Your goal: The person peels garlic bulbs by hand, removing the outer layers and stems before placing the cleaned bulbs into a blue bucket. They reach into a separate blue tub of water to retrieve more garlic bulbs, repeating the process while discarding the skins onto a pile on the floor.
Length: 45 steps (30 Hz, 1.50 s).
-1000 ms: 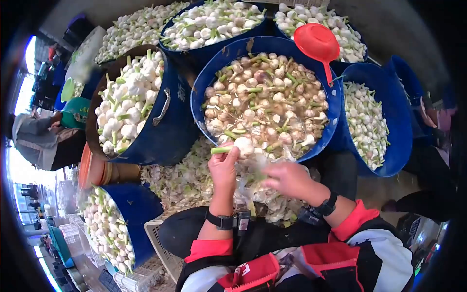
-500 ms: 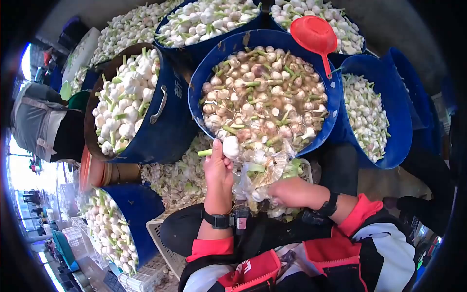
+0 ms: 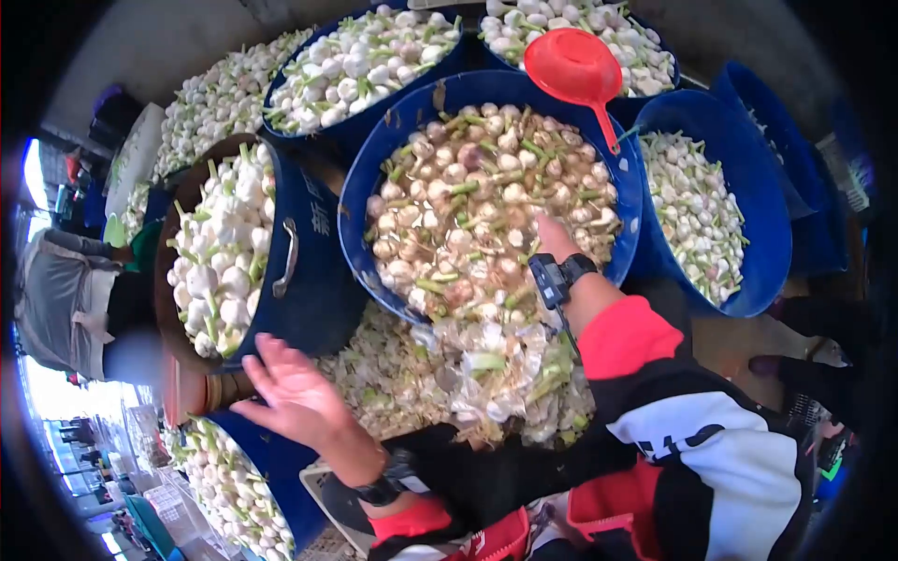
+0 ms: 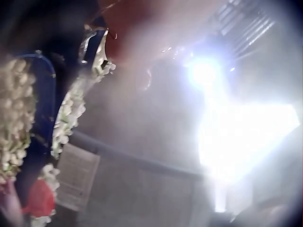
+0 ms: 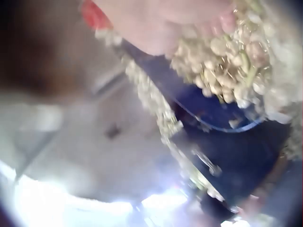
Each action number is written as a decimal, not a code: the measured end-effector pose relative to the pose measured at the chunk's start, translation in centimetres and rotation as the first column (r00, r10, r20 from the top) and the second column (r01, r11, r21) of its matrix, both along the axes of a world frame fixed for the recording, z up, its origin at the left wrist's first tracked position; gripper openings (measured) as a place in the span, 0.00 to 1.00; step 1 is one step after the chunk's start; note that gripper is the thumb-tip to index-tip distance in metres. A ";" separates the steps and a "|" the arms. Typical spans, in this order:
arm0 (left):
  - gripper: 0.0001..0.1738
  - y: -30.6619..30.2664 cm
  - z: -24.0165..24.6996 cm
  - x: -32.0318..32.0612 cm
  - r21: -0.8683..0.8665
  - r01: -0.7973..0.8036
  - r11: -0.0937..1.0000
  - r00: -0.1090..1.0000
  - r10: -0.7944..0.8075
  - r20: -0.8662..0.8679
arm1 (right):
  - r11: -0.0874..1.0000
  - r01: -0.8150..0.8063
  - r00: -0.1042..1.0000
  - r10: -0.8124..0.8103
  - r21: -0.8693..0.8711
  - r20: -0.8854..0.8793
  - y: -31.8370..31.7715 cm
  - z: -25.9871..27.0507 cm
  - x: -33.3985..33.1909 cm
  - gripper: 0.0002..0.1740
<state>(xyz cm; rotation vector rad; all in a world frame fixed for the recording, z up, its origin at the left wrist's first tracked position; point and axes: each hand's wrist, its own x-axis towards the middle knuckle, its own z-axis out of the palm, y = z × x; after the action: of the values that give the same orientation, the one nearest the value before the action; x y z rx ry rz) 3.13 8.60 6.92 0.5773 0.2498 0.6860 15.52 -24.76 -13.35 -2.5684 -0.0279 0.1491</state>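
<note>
My left hand is raised with spread fingers and holds nothing, just in front of the blue tub heaped with white garlic bulbs. Over the wide middle tub, my right hand reaches down among dirty-skinned garlic bulbs standing in brownish water. Its fingers appear over these bulbs in the right wrist view; I cannot tell whether they grip one. Peeled skins and stalk scraps lie heaped below that tub's near edge.
A red ladle lies across the middle tub's far right rim. Blue tubs of garlic stand behind, at the right and at lower left. Another person bends over at the far left.
The garlic bulb that the left hand pinched is out of it, and that hand has swung left with fingers spread. From the peeled skins, the right hand has moved up into the middle tub.
</note>
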 end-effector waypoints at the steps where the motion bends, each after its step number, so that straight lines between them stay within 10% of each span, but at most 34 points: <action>1: 0.30 -0.7 -1.0 0.2 0.048 0.030 0.998 0.997 -0.026 -0.079 | 1.000 0.011 0.995 -0.010 0.014 -0.099 -0.7 -4.2 1.2 0.16; 3: 0.31 -2.6 -4.3 1.2 0.011 0.213 0.977 0.952 -0.205 -0.228 | 0.963 0.181 0.932 -0.104 0.199 -0.347 -0.7 -8.3 2.4 0.12; 5: 0.25 -5.3 -6.1 1.9 0.158 0.352 0.923 0.806 -0.213 -0.552 | 0.230 0.797 0.601 -0.200 0.559 -0.774 -1.2 -16.0 2.7 0.17; 9: 0.22 -8.5 -8.6 1.8 0.103 0.633 0.768 0.595 -0.396 -0.700 | 0.382 0.800 0.580 -0.296 0.462 -0.759 3.4 -1.5 0.9 0.08; 11: 0.21 -9.4 -9.2 1.3 0.060 0.669 0.741 0.553 -0.442 -0.706 | 0.969 0.132 0.939 -0.054 0.211 -0.340 -0.1 -3.6 1.6 0.14; 12: 0.21 -9.6 -9.2 1.1 0.056 0.673 0.737 0.551 -0.450 -0.703 | 0.991 -0.117 0.979 0.104 -0.067 -0.175 -1.0 -3.9 2.0 0.18; 15: 0.21 -9.7 -8.6 0.7 0.054 0.660 0.749 0.571 -0.455 -0.683 | 0.859 0.388 0.883 -0.241 0.334 -0.403 -0.1 -7.9 4.2 0.21; 19: 0.21 -9.3 -9.5 1.2 0.039 0.641 0.766 0.553 -0.426 -0.716 | 0.989 0.053 0.949 -0.006 0.140 -0.316 1.7 -14.2 6.3 0.15; 21: 0.23 -8.7 -10.6 0.8 0.037 0.662 0.749 0.526 -0.429 -0.734 | 0.725 0.432 0.835 -0.096 0.537 -0.542 3.0 -14.2 5.2 0.07; 22: 0.23 -8.8 -10.4 0.9 0.027 0.657 0.753 0.516 -0.423 -0.745 | 0.103 0.816 0.576 -0.066 0.568 -0.815 4.9 -7.7 4.9 0.06; 23: 0.25 -9.1 -10.0 1.6 0.062 0.652 0.756 0.523 -0.389 -0.758 | 0.094 0.772 0.634 -0.059 0.628 -0.771 6.6 -3.0 3.9 0.11; 25: 0.29 -9.5 -9.8 2.1 0.110 0.679 0.726 0.519 -0.368 -0.771 | 0.464 0.537 0.812 -0.055 0.705 -0.582 8.4 1.9 0.8 0.11; 28: 0.22 -9.7 -9.9 2.8 -0.043 0.692 0.721 0.488 -0.510 -0.708 | 0.582 0.133 0.953 0.148 0.802 -0.266 11.3 7.6 -5.8 0.13; 30: 0.18 -9.5 -9.4 2.1 -0.021 0.675 0.737 0.480 -0.461 -0.747 | 0.799 -0.238 0.965 0.257 0.553 0.045 11.6 10.9 -8.5 0.10; 33: 0.16 -9.5 -8.8 1.7 0.009 0.661 0.750 0.463 -0.399 -0.792 | 0.859 -0.455 0.880 0.474 0.235 -0.028 11.1 13.8 -9.8 0.08; 40: 0.13 -9.6 -8.0 0.6 -0.094 0.655 0.750 0.380 -0.434 -0.816 | 0.860 -0.472 0.882 0.462 0.196 0.097 11.2 11.1 -10.0 0.09; 42: 0.13 -9.7 -7.3 0.5 -0.263 0.625 0.735 0.454 -0.616 -0.643 | 0.731 0.251 0.831 0.173 0.634 -0.528 10.8 11.2 -10.0 0.13; 45: 0.15 -10.3 -7.7 0.4 -0.193 0.631 0.752 0.454 -0.559 -0.694 | 0.790 -0.146 0.963 0.252 0.595 -0.098 9.7 11.1 -10.9 0.15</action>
<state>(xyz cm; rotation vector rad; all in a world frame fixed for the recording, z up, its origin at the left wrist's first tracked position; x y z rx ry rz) 3.58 -1.74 -0.76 0.9568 0.7193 -0.2839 4.64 -15.08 -2.21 -1.9175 -0.2454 0.3824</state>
